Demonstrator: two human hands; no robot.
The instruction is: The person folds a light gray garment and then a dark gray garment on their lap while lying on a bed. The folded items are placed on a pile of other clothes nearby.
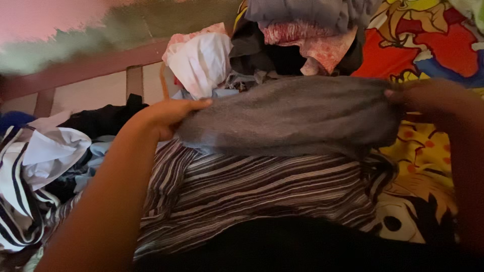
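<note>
Two hands, left hand [169,117] and right hand [428,98], pinch the ends of a soft fuzzy grey cloth [292,118], fingers closed on it, stretched flat above a brown-and-white striped shirt [252,194].

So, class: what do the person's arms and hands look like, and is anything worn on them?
Both forearms are bare, with no sleeves in view. The left hand and right hand show no gloves, watch or bracelet; rings cannot be told in the dim light.
</note>
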